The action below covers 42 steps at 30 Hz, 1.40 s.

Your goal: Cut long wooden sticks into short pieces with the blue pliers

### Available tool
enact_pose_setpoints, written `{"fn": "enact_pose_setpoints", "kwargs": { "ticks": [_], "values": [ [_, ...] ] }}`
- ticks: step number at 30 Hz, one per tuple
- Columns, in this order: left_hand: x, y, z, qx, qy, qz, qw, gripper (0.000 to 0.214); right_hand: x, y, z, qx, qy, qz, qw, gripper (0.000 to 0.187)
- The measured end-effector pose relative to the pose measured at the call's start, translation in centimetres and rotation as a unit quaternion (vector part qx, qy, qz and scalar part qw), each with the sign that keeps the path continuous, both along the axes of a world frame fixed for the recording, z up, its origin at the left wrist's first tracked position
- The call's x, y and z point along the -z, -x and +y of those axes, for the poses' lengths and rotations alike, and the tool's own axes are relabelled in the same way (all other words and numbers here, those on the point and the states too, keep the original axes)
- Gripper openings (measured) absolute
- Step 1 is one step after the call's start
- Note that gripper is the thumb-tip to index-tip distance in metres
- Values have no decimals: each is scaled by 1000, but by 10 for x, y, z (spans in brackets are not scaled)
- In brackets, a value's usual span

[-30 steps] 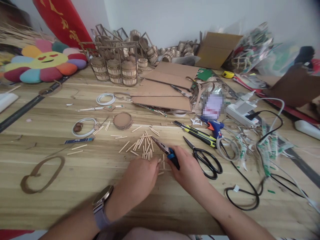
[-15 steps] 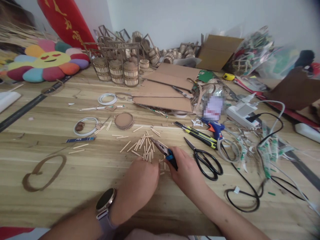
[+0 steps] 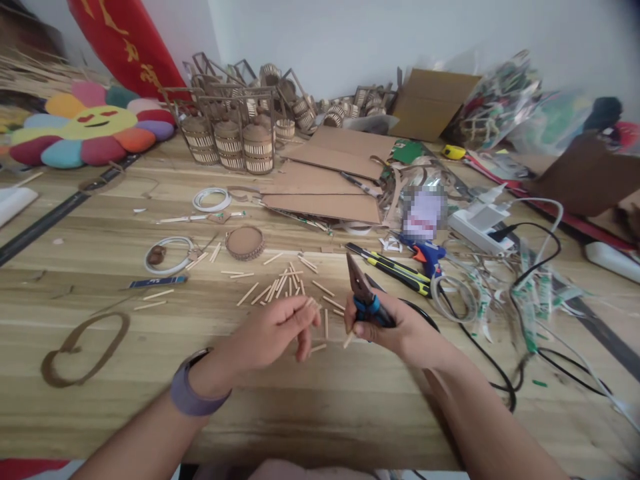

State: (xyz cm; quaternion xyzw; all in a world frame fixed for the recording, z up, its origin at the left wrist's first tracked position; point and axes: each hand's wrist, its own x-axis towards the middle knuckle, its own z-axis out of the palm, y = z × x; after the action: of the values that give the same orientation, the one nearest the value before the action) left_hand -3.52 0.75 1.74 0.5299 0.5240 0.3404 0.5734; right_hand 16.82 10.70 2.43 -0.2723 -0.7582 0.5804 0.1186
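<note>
My right hand (image 3: 395, 327) is closed around a pair of pliers (image 3: 367, 297) with dark jaws and blue-black handles. The jaws point up and away from me. A short wooden stick (image 3: 348, 339) shows at the fingertips of that hand. To its left, my left hand (image 3: 275, 327) is raised over the table, thumb and fingers pinched together with pale stick ends (image 3: 312, 303) between them. Its other fingers curl down. Beyond the hands, several short wooden sticks (image 3: 280, 285) lie in a loose heap. Behind the heap is a shallow round woven tray (image 3: 245, 243).
Black-handled scissors (image 3: 423, 313) lie partly hidden behind my right hand. A yellow-black utility knife (image 3: 395, 268), a blue glue gun (image 3: 427, 257) and a power strip (image 3: 480, 230) with tangled cables are on the right. Flattened cardboard (image 3: 325, 193) and small bamboo baskets (image 3: 257, 147) stand farther back.
Both hands have lifted from the stick heap and moved apart. The pliers have shifted right, and their jaws have swung upright. My left wrist has turned, hiding the watch face.
</note>
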Motion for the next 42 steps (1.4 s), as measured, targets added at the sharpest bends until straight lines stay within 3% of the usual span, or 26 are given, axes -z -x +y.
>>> {"fn": "enact_pose_setpoints", "kwargs": {
  "ticks": [1, 4, 7, 11, 16, 20, 24, 27, 31, 35, 39, 42],
  "values": [
    [3, -2, 1, -24, 1, 14, 1000, 38, -2, 1, -3, -6, -31, -14, 999, 11],
    [10, -9, 3, -17, -5, 34, 999, 39, -2, 9, -16, -10, -103, -50, 993, 3],
    [17, -15, 2, -23, 5, 10, 1000, 41, 6, 17, -26, 28, -157, -75, 984, 14],
    [16, -19, 2, -31, 92, -94, 991, 49, 16, 22, -26, 100, -244, -78, 962, 26],
    [7, -18, 2, -27, 146, -161, 976, 50, 17, 23, -24, 106, -254, -57, 960, 31],
    [11, -16, 2, -26, 109, -143, 983, 47, 17, 22, -24, 108, -248, -39, 962, 34],
    [12, -9, 2, -51, 27, -31, 998, 40, 17, 18, -19, 135, -243, -39, 960, 21],
    [5, -4, 3, -97, -30, 103, 990, 36, 16, 14, -11, 177, -257, -59, 948, 14],
    [0, -1, 4, -133, -91, 238, 958, 35, 15, 9, -2, 200, -304, -104, 926, 14],
    [6, -2, 5, -157, -148, 353, 910, 30, 17, 7, 4, 195, -346, -128, 909, 15],
    [15, 0, 7, -180, -249, 402, 863, 30, 20, 8, 4, 172, -360, -145, 905, 14],
    [17, 1, 8, -189, -275, 412, 848, 29, 17, 8, 3, 157, -355, -183, 903, 13]
  ]
}}
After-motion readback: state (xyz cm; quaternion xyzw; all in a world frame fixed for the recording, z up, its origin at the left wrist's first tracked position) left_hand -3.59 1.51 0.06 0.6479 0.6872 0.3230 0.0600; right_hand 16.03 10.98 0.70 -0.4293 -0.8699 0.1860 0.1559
